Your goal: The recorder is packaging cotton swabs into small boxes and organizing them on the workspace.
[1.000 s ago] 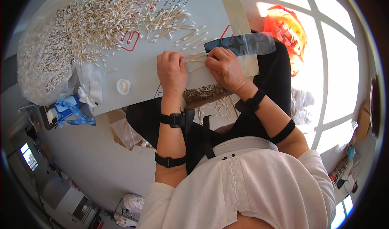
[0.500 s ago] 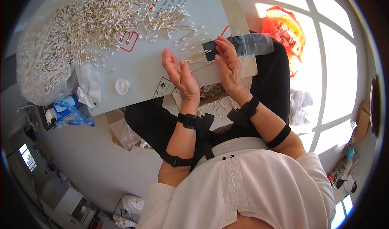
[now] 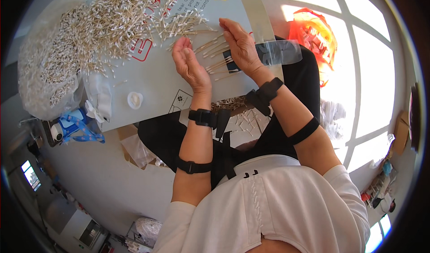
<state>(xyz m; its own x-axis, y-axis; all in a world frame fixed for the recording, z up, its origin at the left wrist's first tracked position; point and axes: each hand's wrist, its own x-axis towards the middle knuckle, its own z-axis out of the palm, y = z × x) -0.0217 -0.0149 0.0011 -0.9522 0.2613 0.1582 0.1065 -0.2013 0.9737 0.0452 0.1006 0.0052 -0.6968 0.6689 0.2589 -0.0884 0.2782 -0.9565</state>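
Note:
A big heap of cotton swabs (image 3: 112, 24) spreads over the table's far left, thinning out toward the middle. My left hand (image 3: 192, 67) is at the near edge of the loose swabs, its fingers bent and its thumb apart; I see nothing held in it. Over to the right, my right hand (image 3: 242, 47) reaches over the table with fingers stretched out and nothing visible in them. Several separate swabs (image 3: 218, 65) lie between the two hands, some with tips on a dark strip (image 3: 230, 61). A clear plastic sleeve (image 3: 291, 51) continues that strip past the table edge.
A small white round dish (image 3: 135, 100) sits near the front edge of the table (image 3: 156, 85). A plastic bag (image 3: 31, 83) surrounds the heap's left side. Beside the left corner is a blue-and-white bottle (image 3: 67, 126). An orange-red bag (image 3: 313, 38) is on the right.
Both hands have moved farther up the table, the right one also leftward, off the dark strip and sleeve. The separate swabs between them stay on the table.

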